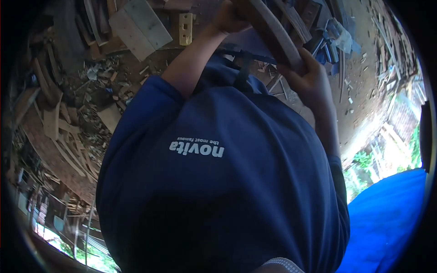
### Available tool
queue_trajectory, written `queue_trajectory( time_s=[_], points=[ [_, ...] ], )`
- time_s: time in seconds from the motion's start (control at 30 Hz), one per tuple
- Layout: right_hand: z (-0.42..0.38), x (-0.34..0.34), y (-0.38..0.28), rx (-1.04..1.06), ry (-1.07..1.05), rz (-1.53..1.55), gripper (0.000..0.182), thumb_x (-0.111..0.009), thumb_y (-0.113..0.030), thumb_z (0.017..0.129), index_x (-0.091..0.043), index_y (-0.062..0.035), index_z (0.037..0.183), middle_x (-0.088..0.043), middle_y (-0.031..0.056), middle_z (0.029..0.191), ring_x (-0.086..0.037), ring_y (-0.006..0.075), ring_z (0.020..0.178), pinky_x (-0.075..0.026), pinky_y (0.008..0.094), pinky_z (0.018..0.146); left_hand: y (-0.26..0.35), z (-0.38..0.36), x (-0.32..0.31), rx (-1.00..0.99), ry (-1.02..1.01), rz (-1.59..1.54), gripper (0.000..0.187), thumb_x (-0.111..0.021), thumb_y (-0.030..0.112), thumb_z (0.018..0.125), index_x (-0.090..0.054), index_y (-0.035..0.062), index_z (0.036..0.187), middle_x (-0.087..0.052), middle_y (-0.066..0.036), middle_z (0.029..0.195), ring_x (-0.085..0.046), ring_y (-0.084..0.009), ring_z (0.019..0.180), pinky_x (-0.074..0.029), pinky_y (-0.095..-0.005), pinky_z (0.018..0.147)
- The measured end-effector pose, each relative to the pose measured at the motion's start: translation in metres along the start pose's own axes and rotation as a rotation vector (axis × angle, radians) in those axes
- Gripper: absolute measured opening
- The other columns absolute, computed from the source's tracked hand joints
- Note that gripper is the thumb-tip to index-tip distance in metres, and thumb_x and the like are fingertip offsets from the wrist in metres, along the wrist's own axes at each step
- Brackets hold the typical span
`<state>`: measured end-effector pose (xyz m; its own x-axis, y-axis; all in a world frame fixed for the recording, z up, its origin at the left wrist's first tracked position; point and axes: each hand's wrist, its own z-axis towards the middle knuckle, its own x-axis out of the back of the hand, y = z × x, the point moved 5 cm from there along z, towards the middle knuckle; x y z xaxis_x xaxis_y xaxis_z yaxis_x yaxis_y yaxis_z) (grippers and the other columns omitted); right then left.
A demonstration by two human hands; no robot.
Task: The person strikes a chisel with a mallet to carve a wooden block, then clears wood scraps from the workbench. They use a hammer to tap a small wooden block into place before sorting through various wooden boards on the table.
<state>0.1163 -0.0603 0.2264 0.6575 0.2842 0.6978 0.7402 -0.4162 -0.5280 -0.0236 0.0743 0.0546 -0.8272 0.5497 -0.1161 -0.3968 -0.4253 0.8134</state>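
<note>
A curved wooden piece (276, 32) slants across the top of the head view, running from the upper edge down to the right. Its lower end is gripped by my right hand (310, 77), thumb on one side and fingers on the other. My left hand (230, 19) is closed at the wood's upper part; its fingers are partly hidden behind the wood and cut by the frame edge. Below both hands is the front of my dark blue shirt (218, 182).
Flat boards (139, 29) and a small block with holes (185, 28) lie at upper left. Wood scraps and shavings (104, 82) litter the ground. Curved offcuts (59, 123) lie at left. Plastic wrapping (339, 35) sits at upper right, a blue sheet (387, 223) at lower right.
</note>
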Motion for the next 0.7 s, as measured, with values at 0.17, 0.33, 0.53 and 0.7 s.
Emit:
queue_trajectory(
  time_s=[0.17, 0.33, 0.53, 0.7],
  points=[
    [-0.011, 0.039, -0.018, 0.105, 0.243, 0.442, 0.050, -0.075, -0.030, 0.080, -0.060, 0.0028, 0.115, -0.067, 0.0111, 0.080, -0.065, 0.0146, 0.069, -0.051, 0.0285, 0.060, -0.063, -0.031, 0.018, 0.219, 0.008, -0.344, 0.014, -0.068, 0.016, 0.089, -0.060, 0.0067, 0.096, -0.055, 0.003, 0.081, -0.048, -0.0058, 0.071, -0.043, -0.0256, 0.062],
    [0.003, 0.026, -0.015, 0.278, 0.301, 0.502, 0.050, -0.071, -0.025, 0.085, -0.055, 0.0025, 0.123, -0.067, 0.0111, 0.098, -0.065, 0.0164, 0.091, -0.054, 0.0304, 0.074, -0.104, -0.048, 0.028, 0.436, 0.040, -0.647, 0.011, -0.066, 0.012, 0.088, -0.060, 0.0057, 0.094, -0.054, 0.004, 0.078, -0.044, -0.0070, 0.059, -0.039, -0.0228, 0.056],
    [-0.001, 0.050, -0.043, -0.080, -0.191, -0.196, 0.052, -0.070, -0.033, 0.079, -0.052, -0.0061, 0.120, -0.064, 0.0199, 0.106, -0.062, 0.0349, 0.099, -0.048, 0.0445, 0.083, -0.062, -0.025, 0.017, 0.439, -0.099, -0.499, 0.050, -0.070, 0.033, 0.088, -0.055, 0.0046, 0.127, -0.067, -0.004, 0.103, -0.061, -0.0191, 0.078, -0.052, -0.0356, 0.062],
    [0.005, 0.035, -0.037, 0.131, -0.097, -0.156, 0.043, -0.062, -0.035, 0.085, -0.054, -0.0028, 0.113, -0.067, 0.0222, 0.093, -0.066, 0.0375, 0.089, -0.051, 0.0465, 0.078, -0.054, -0.012, 0.035, 0.141, 0.051, -0.070, 0.043, -0.078, 0.024, 0.077, -0.059, 0.0033, 0.110, -0.066, -0.004, 0.096, -0.063, -0.0157, 0.086, -0.051, -0.0311, 0.076]
  ],
)
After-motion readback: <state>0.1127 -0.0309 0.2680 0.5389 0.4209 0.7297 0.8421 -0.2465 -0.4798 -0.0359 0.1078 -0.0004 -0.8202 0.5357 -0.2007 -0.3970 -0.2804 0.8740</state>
